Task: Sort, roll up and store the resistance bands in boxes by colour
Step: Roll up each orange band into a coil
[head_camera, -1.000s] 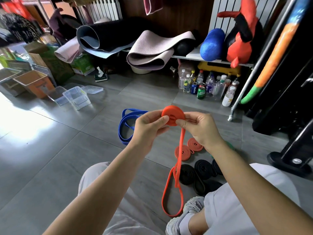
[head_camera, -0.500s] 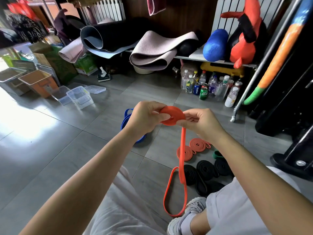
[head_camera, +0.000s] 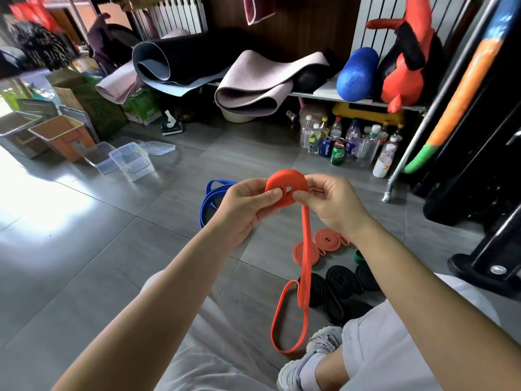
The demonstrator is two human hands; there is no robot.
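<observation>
Left grip: the left hand pinches the near rim of the coil, thumb on its face, fingers curled behind.
Right grip: the right hand pinches the opposite rim, thumb tip beside the centre hole.
Held item: the orange band, partly wound, is held in the air between both hands above the floor.
Unwound length: the tail hangs straight down from the coil, and its looped end reaches the floor just beside a shoe.
Finished stock: two orange rolls lie touching each other beyond the right wrist, with black rolls near them.
Doubtful item: a green band is half hidden by the forearm, so whether it is rolled cannot be told.
Outstanding: a blue band lies loose behind the left hand.
Storage: the clear boxes stand well apart, far left.
Step in hand: rolling, judged roughly half done on this band.
Next move: turn the coil while feeding the tail flat and untwisted. A firm pinch is needed, or the elastic may spring open.
</observation>
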